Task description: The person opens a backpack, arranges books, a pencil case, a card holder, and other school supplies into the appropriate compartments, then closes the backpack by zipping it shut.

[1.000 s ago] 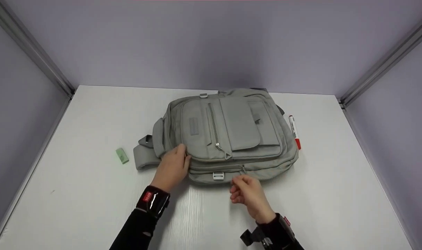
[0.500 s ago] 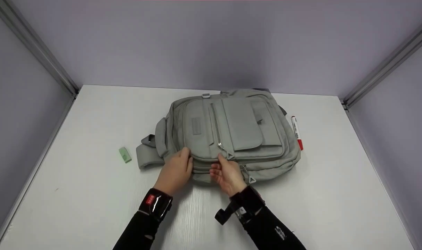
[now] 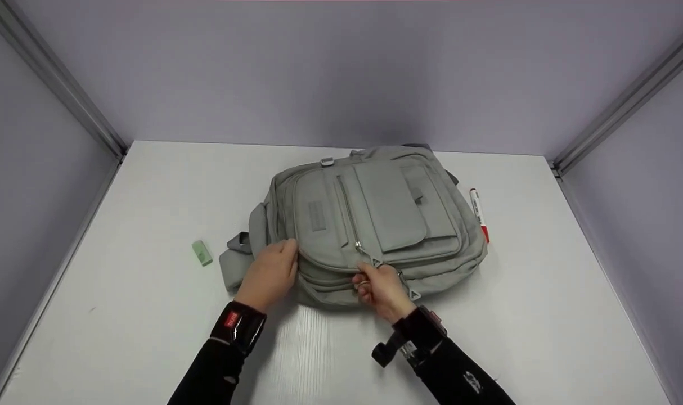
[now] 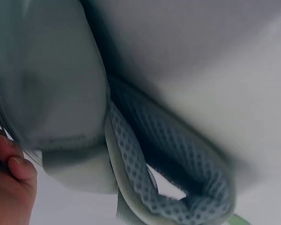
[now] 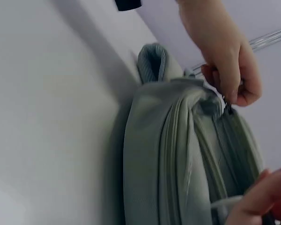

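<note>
A grey-green backpack (image 3: 319, 191) lies on its back on the white table, its top toward the left. My left hand (image 3: 268, 275) pinches a zip pull at the front compartment's near left corner; the right wrist view shows the small dark zip pull (image 5: 228, 107) under the left thumb and fingertips. My right hand (image 3: 383, 289) grips the near edge of the front panel, thumb on top and fingers curled below. Between the hands the compartment's mouth (image 3: 324, 277) gapes. In the left wrist view, the padded shoulder strap (image 4: 173, 117) loops out beside the bag.
A green eraser (image 3: 202, 253) lies on the table (image 3: 122, 315) left of the backpack. A white marker with a red cap (image 3: 479, 214) lies along the bag's right side. Pale panels (image 3: 341, 73) stand behind the table and on both sides.
My right hand has moved left from the bag's near side to the front panel's edge and taken hold. The compartment gapes wider, and the left hand has shifted slightly left with the bag's corner.
</note>
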The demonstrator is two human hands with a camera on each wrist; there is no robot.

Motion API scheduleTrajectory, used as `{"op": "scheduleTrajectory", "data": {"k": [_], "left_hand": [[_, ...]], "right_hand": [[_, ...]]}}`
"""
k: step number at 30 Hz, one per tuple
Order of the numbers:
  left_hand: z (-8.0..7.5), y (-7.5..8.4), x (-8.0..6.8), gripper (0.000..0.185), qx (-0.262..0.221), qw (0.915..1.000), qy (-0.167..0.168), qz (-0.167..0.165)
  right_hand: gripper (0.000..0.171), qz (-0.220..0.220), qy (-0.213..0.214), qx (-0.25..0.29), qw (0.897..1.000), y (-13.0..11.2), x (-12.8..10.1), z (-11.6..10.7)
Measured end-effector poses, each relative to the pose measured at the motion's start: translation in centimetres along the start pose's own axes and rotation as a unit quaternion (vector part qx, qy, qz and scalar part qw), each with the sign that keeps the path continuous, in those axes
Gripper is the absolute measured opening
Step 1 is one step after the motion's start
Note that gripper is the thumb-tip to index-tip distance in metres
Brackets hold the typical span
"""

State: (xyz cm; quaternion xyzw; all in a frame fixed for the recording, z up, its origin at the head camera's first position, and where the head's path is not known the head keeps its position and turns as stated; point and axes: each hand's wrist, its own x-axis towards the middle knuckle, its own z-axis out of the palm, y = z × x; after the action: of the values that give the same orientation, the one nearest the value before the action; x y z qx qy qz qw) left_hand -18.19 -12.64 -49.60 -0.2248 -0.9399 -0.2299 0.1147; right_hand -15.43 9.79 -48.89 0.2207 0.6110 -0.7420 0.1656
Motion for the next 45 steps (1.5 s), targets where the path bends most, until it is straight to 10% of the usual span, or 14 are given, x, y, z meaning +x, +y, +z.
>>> {"op": "scheduleTrajectory", "data": {"k": [14, 26, 39, 45], "left_hand": [[-1.2, -1.4, 0.7, 0.020, 0.018, 0.9997, 0.015, 0.004], [-1.7, -1.2, 0.7, 0.017, 0.004, 0.9999, -0.002, -0.013], [-0.8, 0.1, 0.7, 0.012, -0.035, 0.9975, -0.028, -0.055], [-0.9, 0.2, 0.5, 0.012, -0.035, 0.9968, -0.028, -0.067]], "right_hand": [[0.032, -0.028, -0.139, -0.164, 0.976, -1.1, 0.3, -6.8], [0.030, -0.029, -0.123, -0.208, 0.970, -3.1, 1.2, -11.1], [0.022, -0.050, -0.013, -0.130, 0.990, -3.4, -2.0, -9.9], [0.026, -0.004, -0.097, -0.012, 0.995, -2.0, -6.1, -6.7]]}}
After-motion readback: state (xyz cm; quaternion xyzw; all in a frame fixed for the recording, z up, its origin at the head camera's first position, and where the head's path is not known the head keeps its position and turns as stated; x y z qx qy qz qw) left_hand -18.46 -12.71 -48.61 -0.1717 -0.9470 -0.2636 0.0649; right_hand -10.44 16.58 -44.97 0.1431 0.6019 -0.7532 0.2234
